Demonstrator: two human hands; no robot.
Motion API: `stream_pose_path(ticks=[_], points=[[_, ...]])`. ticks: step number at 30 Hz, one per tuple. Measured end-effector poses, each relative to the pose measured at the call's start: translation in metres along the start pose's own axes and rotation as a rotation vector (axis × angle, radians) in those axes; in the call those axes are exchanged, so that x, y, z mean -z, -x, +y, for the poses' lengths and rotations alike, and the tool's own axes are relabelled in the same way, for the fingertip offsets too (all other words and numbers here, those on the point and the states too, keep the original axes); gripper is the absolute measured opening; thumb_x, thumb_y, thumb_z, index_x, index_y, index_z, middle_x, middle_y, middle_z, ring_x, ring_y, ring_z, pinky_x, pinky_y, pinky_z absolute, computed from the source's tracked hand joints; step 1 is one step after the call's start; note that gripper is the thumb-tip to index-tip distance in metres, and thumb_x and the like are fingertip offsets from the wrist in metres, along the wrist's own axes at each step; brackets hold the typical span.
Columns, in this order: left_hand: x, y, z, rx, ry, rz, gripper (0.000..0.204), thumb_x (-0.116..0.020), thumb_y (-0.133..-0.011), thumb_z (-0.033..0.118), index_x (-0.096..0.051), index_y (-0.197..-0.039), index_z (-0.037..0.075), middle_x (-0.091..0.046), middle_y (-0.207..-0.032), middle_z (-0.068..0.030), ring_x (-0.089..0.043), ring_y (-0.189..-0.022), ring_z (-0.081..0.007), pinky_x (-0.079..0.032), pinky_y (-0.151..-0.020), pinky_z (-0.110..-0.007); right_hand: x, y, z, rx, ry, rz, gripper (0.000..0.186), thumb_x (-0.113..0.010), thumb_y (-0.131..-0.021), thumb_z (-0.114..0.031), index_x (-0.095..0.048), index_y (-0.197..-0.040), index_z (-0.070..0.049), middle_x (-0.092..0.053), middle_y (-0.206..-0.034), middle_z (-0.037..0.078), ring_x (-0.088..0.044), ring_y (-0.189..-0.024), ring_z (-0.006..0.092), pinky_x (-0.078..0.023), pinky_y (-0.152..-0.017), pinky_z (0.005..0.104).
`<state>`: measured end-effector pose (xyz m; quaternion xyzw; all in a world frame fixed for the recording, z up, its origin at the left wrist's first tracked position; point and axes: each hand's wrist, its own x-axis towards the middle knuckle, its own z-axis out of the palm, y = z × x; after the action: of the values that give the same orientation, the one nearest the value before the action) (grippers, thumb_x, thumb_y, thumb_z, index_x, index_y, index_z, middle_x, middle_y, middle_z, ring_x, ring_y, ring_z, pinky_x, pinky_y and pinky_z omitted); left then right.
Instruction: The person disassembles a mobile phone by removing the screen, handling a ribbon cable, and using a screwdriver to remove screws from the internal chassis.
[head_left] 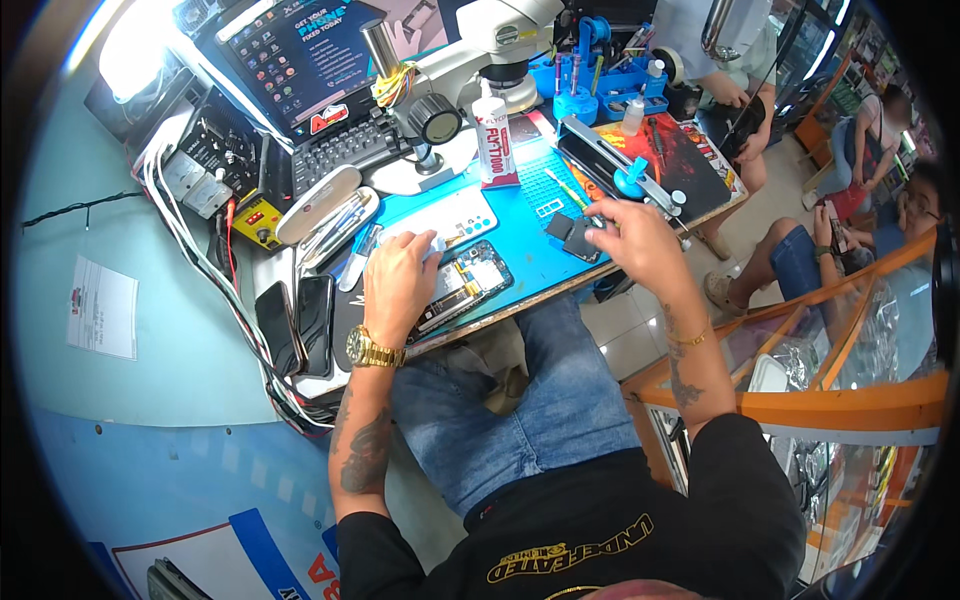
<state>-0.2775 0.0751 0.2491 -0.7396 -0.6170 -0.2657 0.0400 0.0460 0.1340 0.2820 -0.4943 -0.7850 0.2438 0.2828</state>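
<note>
My left hand (398, 280) is closed in a pinch beside an opened smartphone (482, 270), whose inner board shows. Something small and whitish is at its fingertips, too hidden to name. The phone lies on a blue work mat (530, 225), close to the bench's front edge. My right hand (638, 240) has its thumb and index finger curled in over small flat black parts (574, 238) on the mat's right side. A thin green tool (568, 187) reaches toward those fingers; whether they grip it is unclear. Behind the phone rests a flat white panel (462, 215).
A white-and-red glue tube (494, 145) stands behind the panel, next to the microscope base (425, 168). Right of it sits a metal clamp fixture (610, 160). Two dark phones (316, 315) and an open case of tools (335, 215) lie left. People are at the right.
</note>
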Motion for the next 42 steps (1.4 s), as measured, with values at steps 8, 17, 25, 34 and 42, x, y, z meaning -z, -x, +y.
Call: stream_pose_path(ticks=[8,17,25,34,42], points=[[0.005,0.003,-0.004,0.000,-0.119,-0.067,0.021,-0.072,-0.088,0.018,-0.075,-0.107,0.009,-0.069,-0.090,-0.0095,-0.066,-0.087,-0.0308,-0.050,-0.078,-0.042,-0.013,0.010,0.009,-0.144,0.320,-0.052,0.063,-0.083,-0.073,-0.040,-0.068,-0.121,-0.003,-0.073,-0.096,0.023,-0.069,-0.095,0.0415,-0.054,-0.083,0.0502],[0.018,0.030,0.023,-0.004,-0.023,0.106,0.026,-0.076,-0.086,0.017,-0.073,-0.110,0.008,-0.071,-0.103,-0.0101,-0.065,-0.096,-0.0293,-0.047,-0.084,-0.041,-0.008,0.001,0.004,-0.210,0.377,-0.119,0.065,-0.085,-0.066,-0.047,-0.068,-0.108,0.000,-0.073,-0.094,0.024,-0.070,-0.093,0.0418,-0.055,-0.084,0.0488],[0.018,0.063,0.031,0.013,0.067,0.105,0.028,-0.078,-0.082,0.015,-0.072,-0.108,0.008,-0.069,-0.110,-0.0088,-0.063,-0.101,-0.0294,-0.047,-0.088,-0.042,-0.008,0.004,0.010,-0.115,0.301,-0.063,0.068,-0.088,-0.066,-0.041,-0.065,-0.116,-0.001,-0.069,-0.098,0.017,-0.066,-0.092,0.0329,-0.052,-0.081,0.0427],[0.008,0.072,0.037,-0.007,0.015,0.150,0.032,-0.078,-0.083,0.017,-0.071,-0.112,0.005,-0.066,-0.120,-0.0107,-0.060,-0.113,-0.0306,-0.046,-0.095,-0.044,-0.023,-0.006,0.016,-0.195,-0.558,0.004,0.025,-0.078,-0.086,-0.006,-0.067,-0.108,-0.002,-0.058,-0.080,-0.003,-0.052,-0.061,0.0041,-0.044,-0.052,0.0203],[0.001,0.065,0.041,0.068,0.074,0.151,0.062,-0.085,-0.076,0.027,-0.062,-0.128,0.002,-0.062,-0.129,-0.0138,-0.057,-0.117,-0.0326,-0.043,-0.101,-0.046,-0.073,-0.057,-0.035,-0.141,-0.552,-0.423,0.025,-0.077,-0.088,-0.013,-0.072,-0.111,-0.004,-0.063,-0.082,-0.003,-0.052,-0.058,0.0026,-0.039,-0.051,0.0184]])
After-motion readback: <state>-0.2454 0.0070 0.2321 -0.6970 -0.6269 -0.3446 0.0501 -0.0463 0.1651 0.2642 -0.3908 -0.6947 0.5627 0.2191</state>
